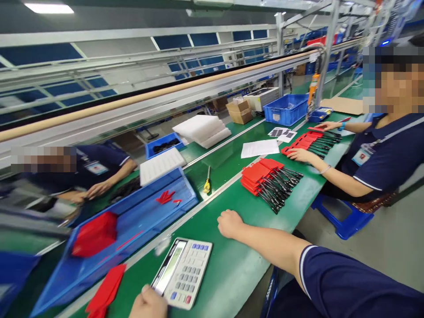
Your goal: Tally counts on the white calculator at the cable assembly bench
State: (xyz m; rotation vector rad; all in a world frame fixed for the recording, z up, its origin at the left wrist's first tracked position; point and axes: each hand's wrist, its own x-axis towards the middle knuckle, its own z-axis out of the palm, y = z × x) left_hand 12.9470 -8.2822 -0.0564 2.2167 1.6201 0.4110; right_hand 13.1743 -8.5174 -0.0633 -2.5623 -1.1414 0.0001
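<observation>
My left hand (149,302), at the bottom edge, has its thumb and fingers closed on the lower left corner of a white calculator (187,271). The calculator lies tilted over the green table (228,274), its display lit. My right hand (230,224) rests on the table as a loose fist, with nothing visible in it. Beyond it lies a stack of red pieces with black rods (263,176). Flat red pieces (106,291) are to the left of my left hand.
A blue tray (135,212) holds red parts. A yellow-handled screwdriver (207,185) and white papers (260,148) lie farther back. At the right, a person's hands (303,155) touch more red pieces with rods. Another person works across at the left.
</observation>
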